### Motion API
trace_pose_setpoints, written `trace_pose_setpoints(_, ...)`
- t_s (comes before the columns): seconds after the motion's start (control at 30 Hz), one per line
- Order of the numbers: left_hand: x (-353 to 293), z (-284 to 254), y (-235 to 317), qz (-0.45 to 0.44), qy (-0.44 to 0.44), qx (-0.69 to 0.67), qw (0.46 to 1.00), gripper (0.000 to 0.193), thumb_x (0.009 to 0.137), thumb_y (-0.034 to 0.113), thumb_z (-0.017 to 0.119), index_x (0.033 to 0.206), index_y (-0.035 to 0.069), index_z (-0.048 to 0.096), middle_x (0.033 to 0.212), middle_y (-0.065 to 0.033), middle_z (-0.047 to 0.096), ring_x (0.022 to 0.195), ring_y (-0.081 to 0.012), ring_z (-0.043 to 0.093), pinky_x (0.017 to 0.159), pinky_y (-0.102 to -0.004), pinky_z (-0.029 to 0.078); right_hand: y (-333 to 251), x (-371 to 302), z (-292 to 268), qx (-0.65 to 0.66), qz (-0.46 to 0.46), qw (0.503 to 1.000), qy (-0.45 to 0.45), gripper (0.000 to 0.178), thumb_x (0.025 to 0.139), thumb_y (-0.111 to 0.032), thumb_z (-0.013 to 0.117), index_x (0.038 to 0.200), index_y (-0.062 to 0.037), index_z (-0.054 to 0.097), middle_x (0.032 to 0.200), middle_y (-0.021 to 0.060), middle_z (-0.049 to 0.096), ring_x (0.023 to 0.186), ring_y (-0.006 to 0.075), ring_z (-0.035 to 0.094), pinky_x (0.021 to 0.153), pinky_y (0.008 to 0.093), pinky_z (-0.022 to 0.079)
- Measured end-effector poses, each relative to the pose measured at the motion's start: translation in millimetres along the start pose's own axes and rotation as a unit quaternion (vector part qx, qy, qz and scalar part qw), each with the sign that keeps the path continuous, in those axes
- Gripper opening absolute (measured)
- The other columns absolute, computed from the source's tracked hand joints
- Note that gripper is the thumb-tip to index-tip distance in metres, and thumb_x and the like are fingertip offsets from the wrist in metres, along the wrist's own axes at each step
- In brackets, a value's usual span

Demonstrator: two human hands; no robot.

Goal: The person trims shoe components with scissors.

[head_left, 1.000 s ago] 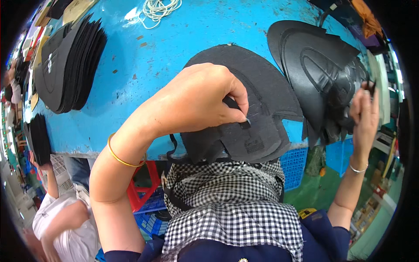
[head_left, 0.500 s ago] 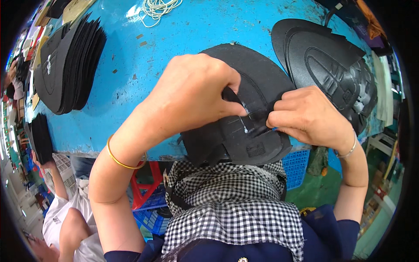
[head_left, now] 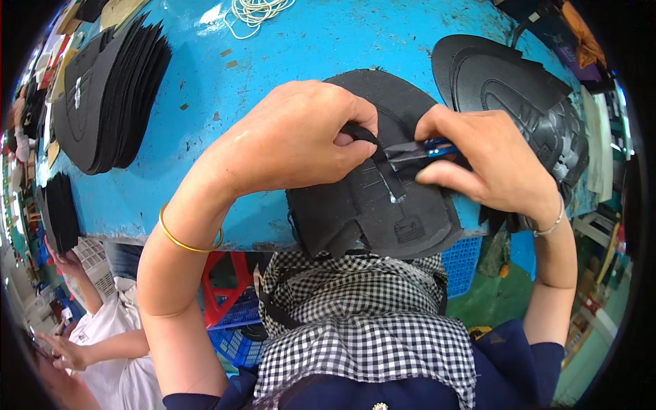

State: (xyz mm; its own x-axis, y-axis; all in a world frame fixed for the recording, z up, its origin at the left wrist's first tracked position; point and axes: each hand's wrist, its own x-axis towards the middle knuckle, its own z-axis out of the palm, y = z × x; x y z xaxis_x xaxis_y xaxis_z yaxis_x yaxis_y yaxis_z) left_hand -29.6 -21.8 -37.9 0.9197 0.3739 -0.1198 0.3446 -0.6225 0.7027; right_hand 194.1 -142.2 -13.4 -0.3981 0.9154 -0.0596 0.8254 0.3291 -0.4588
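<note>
Currently, the left hand [head_left: 290,140] pinches a narrow black strip [head_left: 360,132] over a flat, rounded black panel [head_left: 376,222]. To its right, the right hand [head_left: 502,157] grips blue-handled metal snips [head_left: 439,149].

This is a workshop: a scuffed, paint-worn blue table [head_left: 205,89], a thick stack of matching black curved panels [head_left: 116,99], a blue plastic lattice crate [head_left: 461,265].

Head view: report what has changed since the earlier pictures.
The right hand has moved left, from beside the black pile to the black panel. Blue-handled snips, hardly visible before, now show between its thumb and fingers, blades parted and pointing left towards the black strip. The left hand keeps pinching that strip; the black stack at left and white cord stay put.
</note>
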Motion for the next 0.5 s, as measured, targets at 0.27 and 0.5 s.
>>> trace_pose_setpoints(0.27,1,-4,6,-0.029,-0.013,-0.018,0.999,0.016,0.085,0.016,0.07,0.095,0.004,0.066,0.065,-0.0102,0.055,0.06,-0.0184,0.054,0.058,-0.0321,0.042,8,10,9,-0.024,-0.013,1.0,-0.003,0.024,0.093,-0.031,0.065,0.093,-0.0077,0.057,0.072,0.0102,0.061,0.065,0.0304,0.061,0.056,0.0412,0.045)
trace_pose_setpoints(0.5,-18,-14,-12,-0.09,0.074,-0.319,0.94,0.014,0.093,0.012,0.069,0.1,0.0,0.069,0.088,0.0048,0.064,0.078,-0.0013,0.055,0.069,-0.0174,0.044,-38,-11,29,-0.127,-0.073,0.987,0.067,0.031,0.083,-0.026,0.07,0.102,-0.0026,0.063,0.106,0.0148,0.069,0.06,0.0192,0.061,0.052,0.0285,0.049)
